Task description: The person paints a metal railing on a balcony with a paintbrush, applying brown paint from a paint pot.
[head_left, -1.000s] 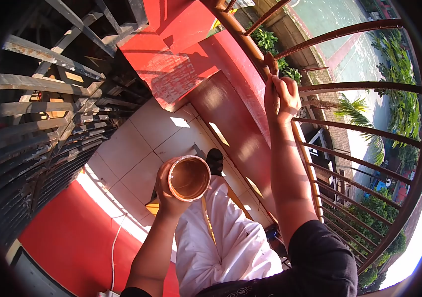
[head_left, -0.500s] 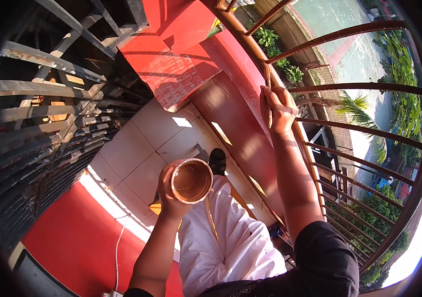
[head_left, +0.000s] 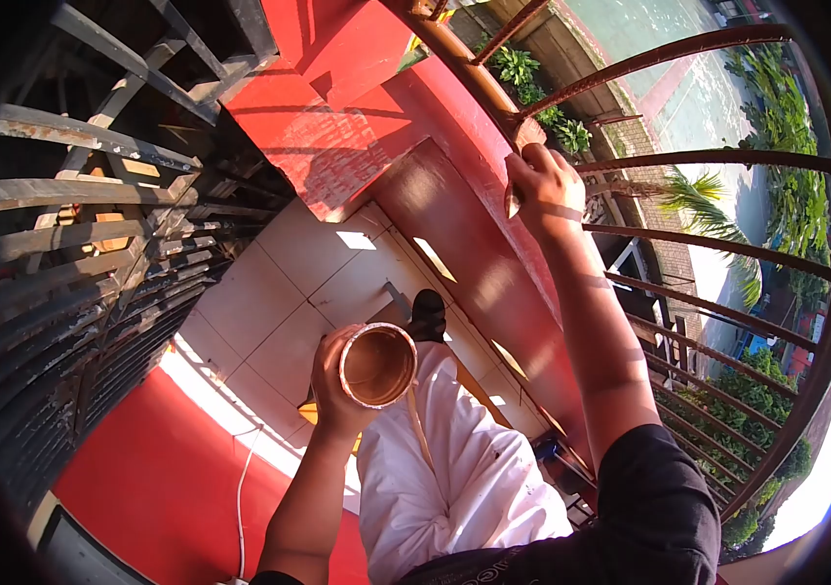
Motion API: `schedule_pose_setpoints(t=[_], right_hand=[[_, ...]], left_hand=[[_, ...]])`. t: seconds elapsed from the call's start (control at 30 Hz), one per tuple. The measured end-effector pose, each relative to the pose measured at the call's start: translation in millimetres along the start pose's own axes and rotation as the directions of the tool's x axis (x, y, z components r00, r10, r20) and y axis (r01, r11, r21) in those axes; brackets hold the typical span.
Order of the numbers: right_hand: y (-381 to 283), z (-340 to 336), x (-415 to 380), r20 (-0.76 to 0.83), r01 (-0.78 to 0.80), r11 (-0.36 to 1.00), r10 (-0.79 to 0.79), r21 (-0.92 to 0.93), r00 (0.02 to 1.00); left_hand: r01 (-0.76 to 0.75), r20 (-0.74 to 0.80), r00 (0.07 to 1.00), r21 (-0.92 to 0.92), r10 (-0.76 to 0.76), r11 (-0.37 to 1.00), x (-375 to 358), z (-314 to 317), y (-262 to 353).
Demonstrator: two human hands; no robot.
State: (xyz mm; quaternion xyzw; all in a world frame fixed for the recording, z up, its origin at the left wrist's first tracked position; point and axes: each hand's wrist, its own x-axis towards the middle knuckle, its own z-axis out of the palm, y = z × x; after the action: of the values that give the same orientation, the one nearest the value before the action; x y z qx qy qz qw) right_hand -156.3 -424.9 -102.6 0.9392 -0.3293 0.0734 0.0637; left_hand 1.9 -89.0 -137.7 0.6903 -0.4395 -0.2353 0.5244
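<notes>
My left hand is wrapped round the side of a cup held upright above my knees, its rim smeared with brown. Brown paint lies inside it. Out at the railing, my right hand is closed, knuckles up, with the arm stretched forward. Between its fingers is a slim paintbrush; only a short part shows and the hand covers the rest. The hand overlaps the rail where a dark bar meets it.
Curved metal bars run down the right side, with plants beyond. Below the railing is a red ledge. A dark slatted metal gate stands at left. Pale floor tiles lie under my feet, and a white cable hangs on the red wall.
My right hand has turned at the railing, so less of the paintbrush shows. The left hand and cup have shifted slightly down in view.
</notes>
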Motion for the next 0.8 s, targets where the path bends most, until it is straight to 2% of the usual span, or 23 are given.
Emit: schedule_pose_setpoints(t=[0.1, 0.17, 0.23, 0.3, 0.37, 0.4, 0.5, 0.63, 0.67, 0.7, 0.77, 0.8], right_hand=[[-4, -17, -1, -0.050, 0.005, 0.997, -0.001, 0.075, 0.999], [-3, -25, 2, -0.063, -0.019, 0.998, 0.022, 0.052, 0.998], [-4, -16, 11, 0.008, -0.014, 0.999, 0.013, 0.048, 1.000], [-15, -11, 12, -0.012, 0.162, 0.983, -0.161, 0.087, 0.987], [-26, -9, 9, -0.001, 0.205, 0.973, -0.206, 0.106, 0.979], [-28, -10, 9, 0.025, 0.176, 0.981, -0.179, 0.087, 0.984], [-22, -5, 15, -0.108, 0.121, 0.986, -0.109, 0.112, 0.988], [-15, -10, 19, -0.067, 0.024, 1.000, -0.023, 0.015, 0.997], [-10, -14, 16, -0.049, -0.038, 0.999, 0.039, 0.013, 0.998], [-6, -20, 11, -0.132, -0.075, 0.995, 0.083, 0.064, 0.988], [-7, -26, 3, -0.194, -0.069, 0.991, 0.090, 0.113, 0.977], [-11, -30, 2, -0.139, 0.007, 0.994, 0.008, 0.105, 0.990]], left_hand=[[0.021, 0.019, 1.000, 0.010, -0.021, 1.000, -1, -3, -1], [0.015, 0.005, 1.000, 0.004, -0.015, 1.000, -4, -3, -1], [-0.014, -0.025, 1.000, -0.019, 0.013, 1.000, -3, 0, -1], [0.001, -0.005, 1.000, -0.023, -0.001, 1.000, -1, -1, 3], [0.007, 0.000, 1.000, -0.016, -0.007, 1.000, -1, -2, 3], [0.007, -0.006, 1.000, -0.009, -0.007, 1.000, -3, -2, 2], [0.020, 0.027, 0.999, 0.012, -0.020, 1.000, -3, -5, 0], [0.008, 0.002, 1.000, 0.008, -0.008, 1.000, -1, -8, 1], [0.004, 0.009, 1.000, 0.020, -0.004, 1.000, -2, -10, 1], [0.000, 0.015, 1.000, 0.029, 0.000, 1.000, -1, -11, 1], [0.000, 0.006, 1.000, 0.021, 0.000, 1.000, -1, -10, 0], [0.008, -0.004, 1.000, 0.007, -0.008, 1.000, -3, -9, -1]])
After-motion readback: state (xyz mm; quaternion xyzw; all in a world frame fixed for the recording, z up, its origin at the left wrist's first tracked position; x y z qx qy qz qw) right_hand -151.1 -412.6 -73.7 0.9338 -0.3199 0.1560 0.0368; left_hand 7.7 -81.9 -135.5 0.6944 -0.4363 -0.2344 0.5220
